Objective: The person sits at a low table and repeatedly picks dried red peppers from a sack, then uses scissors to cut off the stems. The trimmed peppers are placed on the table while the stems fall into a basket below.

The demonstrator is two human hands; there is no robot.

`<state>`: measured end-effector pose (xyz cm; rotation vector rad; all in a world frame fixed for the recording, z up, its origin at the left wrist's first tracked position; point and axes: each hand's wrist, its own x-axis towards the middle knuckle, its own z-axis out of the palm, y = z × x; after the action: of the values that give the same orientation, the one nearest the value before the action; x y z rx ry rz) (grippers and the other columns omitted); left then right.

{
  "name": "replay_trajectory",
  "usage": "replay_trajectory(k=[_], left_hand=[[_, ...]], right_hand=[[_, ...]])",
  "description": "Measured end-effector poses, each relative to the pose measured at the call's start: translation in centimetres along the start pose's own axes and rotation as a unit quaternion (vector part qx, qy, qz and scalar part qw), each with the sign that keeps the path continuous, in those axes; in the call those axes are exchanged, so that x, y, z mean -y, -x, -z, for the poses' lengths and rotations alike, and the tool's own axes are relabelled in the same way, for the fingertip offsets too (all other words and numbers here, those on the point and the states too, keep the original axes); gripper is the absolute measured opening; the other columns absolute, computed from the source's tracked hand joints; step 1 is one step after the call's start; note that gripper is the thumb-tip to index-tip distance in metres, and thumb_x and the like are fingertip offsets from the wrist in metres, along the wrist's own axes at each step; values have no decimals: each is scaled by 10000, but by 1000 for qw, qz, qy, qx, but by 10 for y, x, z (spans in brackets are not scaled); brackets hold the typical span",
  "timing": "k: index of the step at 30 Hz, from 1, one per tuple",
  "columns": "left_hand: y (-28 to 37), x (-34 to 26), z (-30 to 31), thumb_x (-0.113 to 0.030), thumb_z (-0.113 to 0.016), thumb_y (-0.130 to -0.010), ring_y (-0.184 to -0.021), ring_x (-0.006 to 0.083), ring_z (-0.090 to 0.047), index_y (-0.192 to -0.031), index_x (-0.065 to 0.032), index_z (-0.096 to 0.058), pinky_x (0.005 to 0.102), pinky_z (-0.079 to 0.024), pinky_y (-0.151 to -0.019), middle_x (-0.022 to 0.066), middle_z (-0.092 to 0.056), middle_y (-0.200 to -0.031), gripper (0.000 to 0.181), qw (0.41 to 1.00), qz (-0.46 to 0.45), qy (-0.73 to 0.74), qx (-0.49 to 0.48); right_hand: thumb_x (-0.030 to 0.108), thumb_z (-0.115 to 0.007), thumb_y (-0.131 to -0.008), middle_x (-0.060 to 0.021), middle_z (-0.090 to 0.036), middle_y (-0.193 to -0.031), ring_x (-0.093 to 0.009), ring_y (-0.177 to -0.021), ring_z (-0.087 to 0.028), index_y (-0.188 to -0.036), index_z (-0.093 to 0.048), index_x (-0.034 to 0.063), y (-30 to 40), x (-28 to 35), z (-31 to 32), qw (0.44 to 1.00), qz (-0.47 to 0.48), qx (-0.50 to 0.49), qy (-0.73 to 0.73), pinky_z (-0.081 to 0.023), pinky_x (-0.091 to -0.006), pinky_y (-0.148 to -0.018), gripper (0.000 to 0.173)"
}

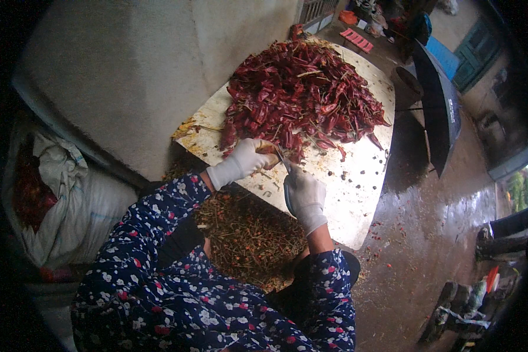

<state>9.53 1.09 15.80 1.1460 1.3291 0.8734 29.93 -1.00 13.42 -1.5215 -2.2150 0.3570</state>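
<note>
Both of my hands wear white knit gloves and are raised over the near edge of a pale board [334,211]. My right hand [306,191] grips a pair of scissors [284,159], its blades pointing up and left and its blue handle beside the palm. Close to the blades, my left hand [248,160] is closed with stained fingertips pinched together. What it holds looks like a dried red chili, mostly hidden by the fingers. Just beyond, a large heap of dried red chilies [299,97] covers the board's far part.
Cut stems and scraps [251,233] lie below the board's near edge. A white woven sack [92,202] with red contents stands at left, by a plain wall [114,79]. At right are an open black umbrella [438,105] and wet floor [422,255]. A pink slatted stool [356,40] stands behind.
</note>
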Motion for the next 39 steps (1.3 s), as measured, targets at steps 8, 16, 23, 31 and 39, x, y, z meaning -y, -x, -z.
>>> replay_trajectory(k=[8,16,23,31,39], left_hand=[[9,-6,39,-30,-717,-880,-648,104,-651,-1128,-36,-575,222,-433,-439,60,-689,-877,286,993,11,83,-82],[-6,32,114,-256,-809,-809,-881,242,-676,-1258,-9,-601,349,-534,-789,138,-719,-980,553,919,-40,-386,-73],[-64,68,94,-289,-705,-812,-1019,353,-664,-1115,-127,-676,447,-531,-858,174,-702,-1041,345,834,-1,-549,-60],[-75,73,59,-366,-731,-825,-1073,362,-626,-1068,-152,-680,457,-529,-867,157,-625,-1107,327,776,-17,-621,-109],[-60,43,46,-286,-891,-731,-963,210,-699,-1152,-71,-694,332,-538,-879,108,-744,-1068,513,966,-85,-211,-122]], right_hand=[[286,-615,-918,-203,-692,-784,-395,-751,-693,-1094,-717,146,3,3,-17,996,11,65,-52,-553,-472,-675,247],[281,-603,-910,-201,-687,-855,-412,-783,-679,-1126,-643,103,14,-13,-13,999,22,27,-37,-532,-512,-677,282],[260,-602,-916,-199,-689,-854,-408,-782,-686,-1159,-625,117,8,-9,4,998,3,44,46,-530,-520,-688,283],[251,-604,-913,-190,-691,-825,-390,-766,-690,-1117,-605,109,4,-5,9,997,-4,55,56,-533,-506,-678,248],[222,-646,-887,-178,-693,-801,-371,-726,-698,-1164,-615,103,3,-3,2,996,6,55,67,-543,-488,-625,303]])
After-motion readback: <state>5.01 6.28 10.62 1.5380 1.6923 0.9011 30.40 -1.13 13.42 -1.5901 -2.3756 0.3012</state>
